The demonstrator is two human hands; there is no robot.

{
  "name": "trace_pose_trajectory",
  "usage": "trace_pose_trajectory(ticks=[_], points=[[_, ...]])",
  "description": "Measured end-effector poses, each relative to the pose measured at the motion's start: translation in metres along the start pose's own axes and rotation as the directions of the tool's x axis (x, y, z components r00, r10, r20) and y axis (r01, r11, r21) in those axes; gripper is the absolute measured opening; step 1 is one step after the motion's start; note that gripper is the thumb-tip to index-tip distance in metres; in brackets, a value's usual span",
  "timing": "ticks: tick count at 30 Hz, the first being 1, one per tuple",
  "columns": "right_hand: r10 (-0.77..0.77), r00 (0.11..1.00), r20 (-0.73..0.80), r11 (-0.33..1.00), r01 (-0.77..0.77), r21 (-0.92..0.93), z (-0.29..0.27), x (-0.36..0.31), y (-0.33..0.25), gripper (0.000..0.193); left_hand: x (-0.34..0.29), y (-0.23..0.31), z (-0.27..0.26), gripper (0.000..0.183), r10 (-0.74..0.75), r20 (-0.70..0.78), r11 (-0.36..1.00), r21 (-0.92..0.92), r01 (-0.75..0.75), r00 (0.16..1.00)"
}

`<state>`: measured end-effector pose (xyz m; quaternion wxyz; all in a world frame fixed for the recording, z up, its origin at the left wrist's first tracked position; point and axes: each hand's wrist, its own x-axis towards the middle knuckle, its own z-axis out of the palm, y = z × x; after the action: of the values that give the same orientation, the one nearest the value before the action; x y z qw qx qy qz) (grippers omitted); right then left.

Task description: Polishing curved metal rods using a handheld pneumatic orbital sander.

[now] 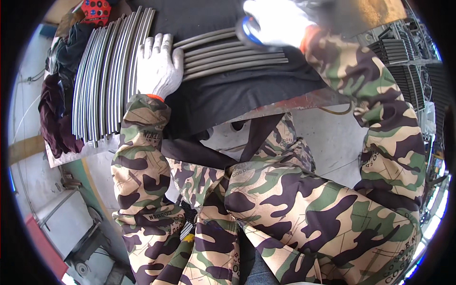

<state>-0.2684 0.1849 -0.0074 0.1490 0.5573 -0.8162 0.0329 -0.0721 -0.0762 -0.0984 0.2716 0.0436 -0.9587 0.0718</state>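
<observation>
My left hand (159, 64), in a white glove, lies flat with its fingers stretched out. It rests at the left ends of several grey metal rods (228, 59) that lie crosswise on a black cloth (213, 102). Close against its other side is a row of shiny metal rods (102, 80), lying side by side and pointing away from me. My right hand (280, 21), also gloved and blurred, is closed round a round, dark-rimmed thing with a blue face (250, 31). That round thing is over the right part of the crosswise rods; its exact kind is unclear.
Dark crumpled cloths (59, 114) lie along the table's left edge. A red panel with round spots (96, 12) stands at the far left. Brownish board (380, 14) is at the far right. Racks of dark parts (401, 71) stand beyond the table's right side.
</observation>
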Motion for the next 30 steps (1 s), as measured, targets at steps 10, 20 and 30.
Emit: trace_pose_trajectory(ticks=[10,20,30], points=[[0.032,0.999,0.033,0.998,-0.03,-0.057,-0.001,0.006,0.006,0.028,0.007,0.012,-0.016,0.03,-0.088,0.027,0.94,-0.329,0.092,0.996],[0.02,0.993,0.112,1.0,-0.019,-0.011,0.003,0.022,-0.038,0.026,-0.011,0.005,-0.026,0.036,-0.132,0.206,0.955,-0.236,0.181,0.969],[0.036,0.975,0.221,0.999,-0.04,0.014,0.006,0.04,-0.073,0.031,-0.016,0.003,-0.013,0.05,-0.227,0.226,0.971,-0.024,0.238,0.947]])
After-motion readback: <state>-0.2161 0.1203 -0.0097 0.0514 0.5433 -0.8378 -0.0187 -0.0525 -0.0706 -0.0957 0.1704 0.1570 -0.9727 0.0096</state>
